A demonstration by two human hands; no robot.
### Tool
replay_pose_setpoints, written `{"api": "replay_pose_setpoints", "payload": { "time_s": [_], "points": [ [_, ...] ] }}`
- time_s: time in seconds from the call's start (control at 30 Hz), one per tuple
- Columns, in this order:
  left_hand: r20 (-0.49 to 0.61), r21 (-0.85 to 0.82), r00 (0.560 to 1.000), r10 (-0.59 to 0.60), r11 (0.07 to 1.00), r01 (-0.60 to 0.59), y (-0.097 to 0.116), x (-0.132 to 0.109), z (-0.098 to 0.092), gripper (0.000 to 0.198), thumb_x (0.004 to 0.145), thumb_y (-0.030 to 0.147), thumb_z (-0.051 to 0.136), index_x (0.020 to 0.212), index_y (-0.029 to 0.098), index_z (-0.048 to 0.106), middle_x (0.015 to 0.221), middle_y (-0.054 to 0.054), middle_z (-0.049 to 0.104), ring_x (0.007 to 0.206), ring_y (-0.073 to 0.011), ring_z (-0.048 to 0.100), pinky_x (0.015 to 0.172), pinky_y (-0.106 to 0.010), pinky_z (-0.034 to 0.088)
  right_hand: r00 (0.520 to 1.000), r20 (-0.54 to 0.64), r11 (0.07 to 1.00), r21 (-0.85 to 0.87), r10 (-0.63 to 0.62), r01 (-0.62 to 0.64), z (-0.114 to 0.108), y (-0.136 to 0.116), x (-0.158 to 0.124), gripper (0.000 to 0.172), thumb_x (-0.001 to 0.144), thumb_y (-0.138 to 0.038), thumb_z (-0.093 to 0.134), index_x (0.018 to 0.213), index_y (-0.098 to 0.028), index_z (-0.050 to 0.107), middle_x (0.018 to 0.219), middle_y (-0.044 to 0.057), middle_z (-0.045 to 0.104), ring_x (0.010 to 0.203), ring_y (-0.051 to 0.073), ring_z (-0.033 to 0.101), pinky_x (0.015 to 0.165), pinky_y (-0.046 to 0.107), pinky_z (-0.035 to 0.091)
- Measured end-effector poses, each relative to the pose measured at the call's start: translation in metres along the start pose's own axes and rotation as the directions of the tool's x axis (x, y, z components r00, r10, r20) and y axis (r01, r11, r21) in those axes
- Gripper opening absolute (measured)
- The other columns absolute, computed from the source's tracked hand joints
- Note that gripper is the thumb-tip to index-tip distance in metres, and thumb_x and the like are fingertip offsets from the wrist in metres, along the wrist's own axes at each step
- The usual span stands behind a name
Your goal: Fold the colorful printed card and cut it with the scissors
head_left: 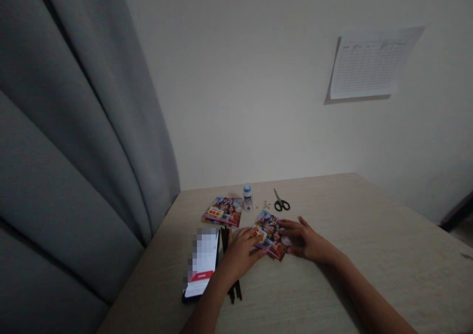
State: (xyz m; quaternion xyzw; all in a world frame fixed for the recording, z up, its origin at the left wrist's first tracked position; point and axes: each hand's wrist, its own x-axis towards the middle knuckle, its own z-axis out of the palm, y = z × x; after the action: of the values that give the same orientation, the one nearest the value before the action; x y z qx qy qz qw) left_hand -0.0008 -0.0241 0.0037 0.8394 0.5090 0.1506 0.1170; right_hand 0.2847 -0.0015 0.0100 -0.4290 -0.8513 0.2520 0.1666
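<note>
A colourful printed leaflet (pixel 269 233) lies on the light wooden table (pixel 369 235). My left hand (pixel 240 252) rests on its left edge with the fingers bent over the paper. My right hand (pixel 305 239) presses its right edge, fingers stretched out and fairly flat. A second leaflet of the same print (pixel 223 211) lies further back to the left, untouched. Black strips (pixel 231 275) lie under my left wrist.
A phone with a lit screen (pixel 201 265) lies at the left near the table's edge. A small white glue bottle with a blue cap (pixel 247 196), black-handled scissors (pixel 281 202) and several tiny bits stand behind. A grey curtain (pixel 74 151) hangs left; a paper sheet (pixel 369 63) is on the wall.
</note>
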Motion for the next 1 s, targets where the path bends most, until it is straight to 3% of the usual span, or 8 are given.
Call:
{"api": "replay_pose_setpoints", "payload": {
  "time_s": [0.13, 0.33, 0.6, 0.7, 0.87, 1.0],
  "points": [
    [-0.001, -0.048, 1.000, -0.008, 0.999, 0.008, 0.001, 0.000, -0.003, 0.041, 0.095, 0.051, 0.055, 0.132, 0.037, 0.061, 0.146, -0.001, 0.055, 0.138, -0.0244, 0.044, 0.121, -0.051, 0.024, 0.999, -0.035, 1.000, -0.021, -0.004, 0.004, 0.000, 0.001, 0.000, 0.048, 0.088, -0.056, 0.061, 0.130, -0.033, 0.064, 0.151, 0.009, 0.049, 0.142, 0.030, 0.041, 0.119, 0.065, 0.006],
    [-0.023, -0.057, 0.999, -0.027, 0.998, 0.026, 0.004, -0.001, -0.008, 0.031, 0.098, 0.047, 0.050, 0.124, 0.038, 0.066, 0.139, 0.002, 0.061, 0.134, -0.0244, 0.049, 0.122, -0.059, 0.008, 0.996, -0.094, 0.998, -0.065, 0.008, -0.014, 0.004, -0.001, 0.005, 0.040, 0.094, -0.057, 0.051, 0.120, -0.034, 0.070, 0.143, 0.007, 0.058, 0.137, 0.028, 0.048, 0.119, 0.062, 0.017],
    [-0.113, -0.079, 0.993, 0.025, 0.996, -0.034, 0.005, 0.004, -0.006, 0.029, 0.099, 0.039, 0.048, 0.115, 0.028, 0.070, 0.120, -0.004, 0.071, 0.119, -0.0223, 0.059, 0.118, -0.050, 0.026, 0.980, -0.195, 0.996, -0.087, -0.037, 0.021, 0.015, 0.001, 0.010, 0.032, 0.098, -0.049, 0.050, 0.116, -0.035, 0.072, 0.127, 0.004, 0.069, 0.124, 0.025, 0.059, 0.116, 0.057, 0.027],
    [-0.132, -0.073, 0.991, 0.031, 0.997, -0.040, 0.005, 0.005, -0.003, 0.031, 0.098, 0.035, 0.049, 0.123, 0.027, 0.065, 0.123, -0.005, 0.070, 0.119, -0.0232, 0.059, 0.117, -0.050, 0.029, 0.968, -0.249, 0.995, -0.097, -0.023, -0.001, 0.021, 0.001, 0.011, 0.029, 0.098, -0.046, 0.051, 0.107, -0.034, 0.075, 0.122, 0.004, 0.072, 0.119, 0.024, 0.062, 0.116, 0.060, 0.022],
    [-0.124, -0.025, 0.992, 0.003, 1.000, -0.006, 0.006, 0.005, -0.002, 0.054, 0.097, 0.028, 0.051, 0.149, 0.034, 0.040, 0.131, -0.004, 0.065, 0.123, -0.0237, 0.058, 0.119, -0.054, 0.022, 0.939, -0.344, 0.990, -0.131, 0.010, -0.058, 0.030, -0.002, 0.015, 0.029, 0.099, -0.040, 0.049, 0.093, -0.026, 0.074, 0.113, 0.005, 0.074, 0.112, 0.022, 0.064, 0.117, 0.058, 0.021],
    [-0.103, -0.009, 0.994, 0.042, 0.999, -0.043, 0.011, 0.004, -0.006, 0.052, 0.095, 0.019, 0.051, 0.144, 0.038, 0.047, 0.125, -0.001, 0.066, 0.120, -0.0221, 0.058, 0.118, -0.054, 0.024, 0.921, -0.388, 0.981, -0.159, 0.039, -0.109, 0.035, -0.003, 0.018, 0.026, 0.098, -0.038, 0.051, 0.091, -0.024, 0.071, 0.109, 0.005, 0.074, 0.108, 0.022, 0.065, 0.117, 0.057, 0.021]
  ]
}}
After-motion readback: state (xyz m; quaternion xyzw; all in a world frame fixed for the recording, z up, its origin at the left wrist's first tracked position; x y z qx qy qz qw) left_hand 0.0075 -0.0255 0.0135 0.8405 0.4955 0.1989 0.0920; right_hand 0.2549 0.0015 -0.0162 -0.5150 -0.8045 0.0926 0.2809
